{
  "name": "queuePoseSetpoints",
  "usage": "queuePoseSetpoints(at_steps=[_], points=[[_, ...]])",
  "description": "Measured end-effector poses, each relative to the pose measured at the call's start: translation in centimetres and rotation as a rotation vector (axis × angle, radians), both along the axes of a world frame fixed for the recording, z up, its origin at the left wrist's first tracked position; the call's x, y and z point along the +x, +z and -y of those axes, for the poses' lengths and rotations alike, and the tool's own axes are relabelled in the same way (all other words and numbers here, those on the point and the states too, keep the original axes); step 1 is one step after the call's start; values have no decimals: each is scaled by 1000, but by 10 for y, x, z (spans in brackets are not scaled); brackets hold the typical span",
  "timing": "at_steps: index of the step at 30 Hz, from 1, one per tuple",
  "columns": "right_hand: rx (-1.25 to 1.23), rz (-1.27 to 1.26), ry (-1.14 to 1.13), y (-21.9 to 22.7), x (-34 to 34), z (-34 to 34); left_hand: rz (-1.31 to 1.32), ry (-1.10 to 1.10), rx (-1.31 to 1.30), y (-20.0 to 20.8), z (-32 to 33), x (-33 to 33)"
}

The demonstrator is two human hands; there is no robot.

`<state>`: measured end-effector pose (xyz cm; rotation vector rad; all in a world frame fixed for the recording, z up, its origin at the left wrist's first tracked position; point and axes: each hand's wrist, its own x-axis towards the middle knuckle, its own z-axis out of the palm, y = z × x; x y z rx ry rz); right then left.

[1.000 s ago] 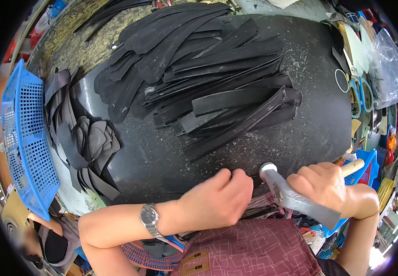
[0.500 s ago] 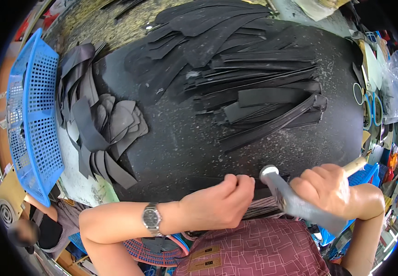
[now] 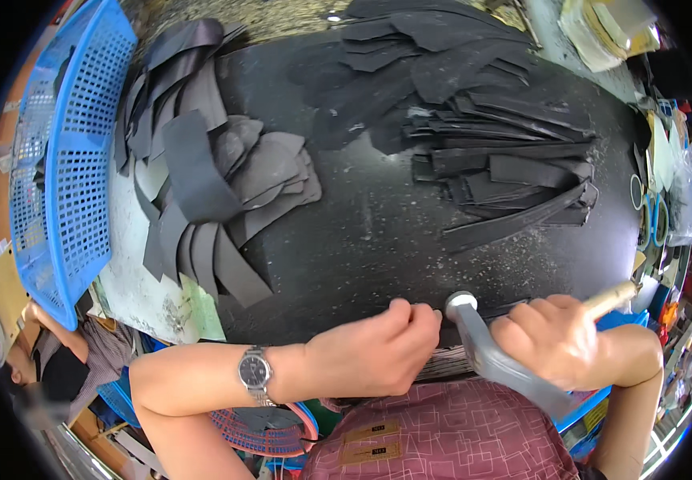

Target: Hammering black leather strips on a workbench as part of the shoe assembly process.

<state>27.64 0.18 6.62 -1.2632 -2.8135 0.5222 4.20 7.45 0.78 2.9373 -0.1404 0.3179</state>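
My right hand point(image 3: 550, 340) is wrapped round the wooden handle of a hammer point(image 3: 482, 346). The hammer's grey metal head has a round pale face, held low over the near edge of the black work surface point(image 3: 346, 264). Just left of that face, my left hand point(image 3: 374, 352) is closed with thumb and fingertips together. Whatever it pinches, if anything, is hidden from this view. A dark strip point(image 3: 516, 307) lies partly behind the hammer and my right hand. Beyond my hands, a bundle of black folded strips point(image 3: 514, 172) lies on the surface at the right.
Flat black pieces point(image 3: 434, 56) are heaped at the back. Grey-black strips and rounded pieces point(image 3: 270, 164) overlap at the left, beside a blue plastic basket point(image 3: 82, 160). Scissors point(image 3: 660, 220) and a clear plastic bag point(image 3: 691, 188) are at the right edge. Another person point(image 3: 62, 352) is at the lower left.
The view has turned left, so the piles appear farther right. My hands stay near the front edge; the hammer's face sits slightly lower and closer to my left hand.
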Motion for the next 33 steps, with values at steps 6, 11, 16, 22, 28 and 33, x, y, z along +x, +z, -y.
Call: queuePoseSetpoints(at_steps=[6, 11, 16, 22, 28, 33], points=[[-66, -66, -26, -4, -13, -8, 38, -6, 247, 0, 2, -19], [-72, -64, 16, -3, -22, -20, 8, 152, -64, -1, 0, -36], [-56, -28, 100, -5, -35, -28, 47, 168, 88, -7, 4, -50], [-54, -74, 69, -6, -50, -28, 123, 251, 46, -13, 8, -63], [-79, -64, 113, -3, -60, -37, 157, 292, 21, -14, 11, -72], [-78, -103, 109, 1, -69, -46, 166, 318, 57, -14, 16, -76]])
